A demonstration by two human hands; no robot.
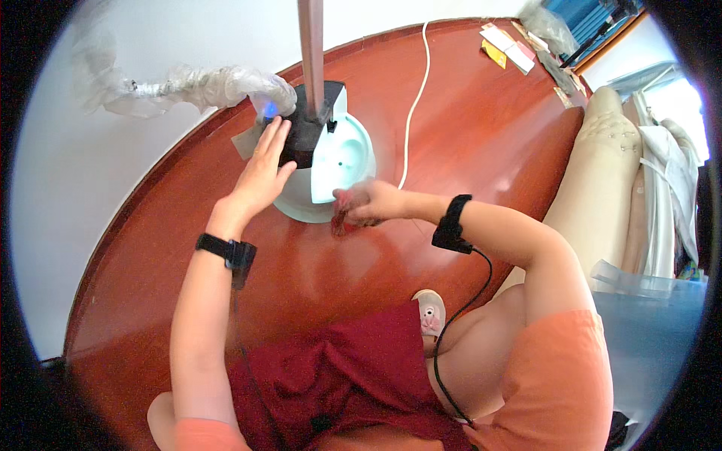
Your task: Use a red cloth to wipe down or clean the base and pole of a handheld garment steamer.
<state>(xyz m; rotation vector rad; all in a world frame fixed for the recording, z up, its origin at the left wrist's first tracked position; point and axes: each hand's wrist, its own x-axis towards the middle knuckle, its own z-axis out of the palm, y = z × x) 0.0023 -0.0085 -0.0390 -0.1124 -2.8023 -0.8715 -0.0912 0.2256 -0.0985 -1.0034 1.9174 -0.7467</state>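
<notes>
A floor-standing appliance with a round pale base [359, 143], a black upper part [301, 143] and an upright metal pole [311, 56] stands ahead of me. My left hand [263, 165] has its fingers stretched out, the tips resting at the left side of the black part. My right hand [370, 203], smeared by motion, is closed round a crumpled dark red cloth [343, 214] beside the base's near right edge. Beyond my left fingertips a plastic-wrapped hose [226, 84] runs to the appliance, next to a small blue light [271, 110].
A white cable [416, 98] crosses the reddish-brown floor [466, 143] right of the appliance. Papers [508, 48] lie at the far right. A beige sofa [594, 180] borders the right side, and a pale wall [83, 210] the left. My shoe [429, 312] is near the middle.
</notes>
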